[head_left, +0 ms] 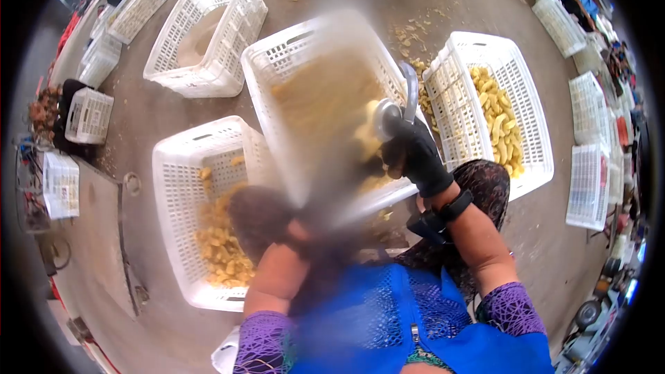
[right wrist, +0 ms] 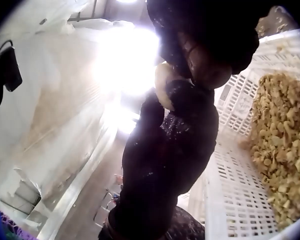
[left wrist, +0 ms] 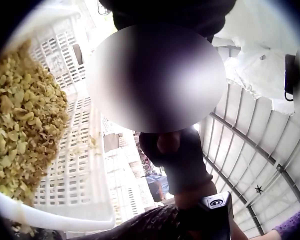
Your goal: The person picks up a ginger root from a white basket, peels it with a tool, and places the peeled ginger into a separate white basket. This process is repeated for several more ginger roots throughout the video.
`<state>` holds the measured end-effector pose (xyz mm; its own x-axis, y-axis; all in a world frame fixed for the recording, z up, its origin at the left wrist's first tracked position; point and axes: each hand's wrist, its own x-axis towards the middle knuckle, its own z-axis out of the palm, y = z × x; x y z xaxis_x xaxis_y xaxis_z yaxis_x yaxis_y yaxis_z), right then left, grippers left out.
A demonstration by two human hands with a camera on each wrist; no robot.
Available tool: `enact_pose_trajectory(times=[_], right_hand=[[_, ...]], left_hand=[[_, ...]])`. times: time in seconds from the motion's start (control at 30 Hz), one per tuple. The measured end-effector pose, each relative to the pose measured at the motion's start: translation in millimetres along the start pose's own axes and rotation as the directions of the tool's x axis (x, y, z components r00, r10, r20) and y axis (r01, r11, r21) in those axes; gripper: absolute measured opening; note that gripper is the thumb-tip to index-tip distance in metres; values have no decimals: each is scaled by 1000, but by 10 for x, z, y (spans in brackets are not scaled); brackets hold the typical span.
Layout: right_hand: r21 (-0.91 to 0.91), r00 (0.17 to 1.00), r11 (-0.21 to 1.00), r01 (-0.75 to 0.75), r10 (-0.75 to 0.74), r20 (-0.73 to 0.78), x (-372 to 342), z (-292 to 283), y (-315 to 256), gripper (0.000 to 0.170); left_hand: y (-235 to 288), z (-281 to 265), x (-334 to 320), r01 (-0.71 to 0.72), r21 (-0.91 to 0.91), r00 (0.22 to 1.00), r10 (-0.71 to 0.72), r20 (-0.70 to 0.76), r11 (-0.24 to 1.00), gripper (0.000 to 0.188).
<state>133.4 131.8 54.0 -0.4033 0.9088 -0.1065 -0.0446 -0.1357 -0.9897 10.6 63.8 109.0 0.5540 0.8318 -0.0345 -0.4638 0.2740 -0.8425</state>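
In a black glove, my right hand (head_left: 419, 159) grips a grey curved tool (head_left: 410, 90) with a rounded metal part, over the edge of the middle white crate (head_left: 270, 114). My left hand (right wrist: 177, 130), also gloved, pinches a pale yellow peeled piece (right wrist: 164, 82) just below the right hand in the right wrist view. A grey smear blurs the left hand in the head view, and a blurred oval covers the work in the left wrist view. Yellowish peelings and scraps (left wrist: 20, 120) fill the middle crate below both hands.
On the right stands a white crate (head_left: 540, 118) of long yellow pieces (head_left: 499, 114). A left crate (head_left: 166, 221) holds rough yellow lumps (head_left: 222, 253). Another crate (head_left: 208, 83) stands beyond it. Scraps (head_left: 415, 28) litter the floor, and more crates line both sides.
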Motion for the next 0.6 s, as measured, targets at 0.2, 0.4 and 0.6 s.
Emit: enact_pose_trajectory(times=[0.2,0.4,0.6], right_hand=[[-43,1000,999,-1,1,-2,3,65,-145,26],[432,872,767,-475,342,351,96,-245,74,25],[195,930,910,-366,367,33,24,-134,5,29]], left_hand=[[665,-374,24,-260,918,782,493,382,-299,33],[732,-311,-63,-112,742,798,385,464,-661,30],[744,-300,-54,-83,820,828,420,373,-566,31]])
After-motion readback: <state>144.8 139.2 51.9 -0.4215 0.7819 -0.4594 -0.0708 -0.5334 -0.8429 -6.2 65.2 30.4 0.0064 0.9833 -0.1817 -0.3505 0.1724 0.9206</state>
